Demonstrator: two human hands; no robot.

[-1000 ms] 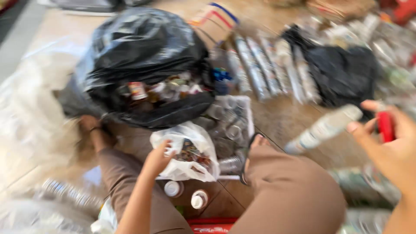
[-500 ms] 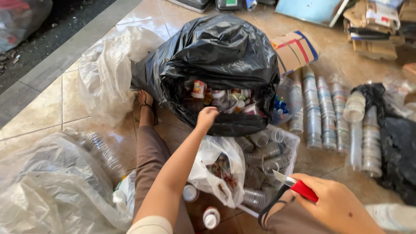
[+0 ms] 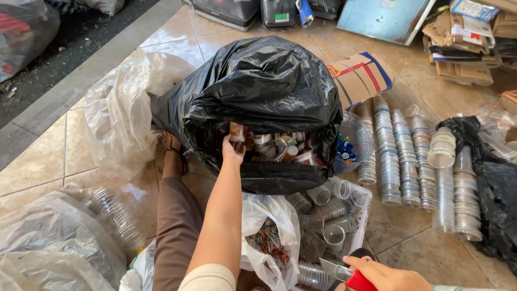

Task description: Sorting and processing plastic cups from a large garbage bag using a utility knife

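Head view: the left hand [image 3: 232, 151] has reached into the bulging black plastic bag [image 3: 264, 97], fingers closing on a small cup [image 3: 237, 131], while the right hand [image 3: 385, 275] keeps gripping a red-handled cutter [image 3: 350, 276].

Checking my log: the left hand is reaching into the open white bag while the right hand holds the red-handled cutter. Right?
Not quite. In the head view the left hand reaches into the open black bag, not a white one. The right hand does hold the red-handled cutter.

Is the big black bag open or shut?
Open. The black bag lies on its side, its mouth gaping toward the person; small containers show inside, and the left hand reaches in.
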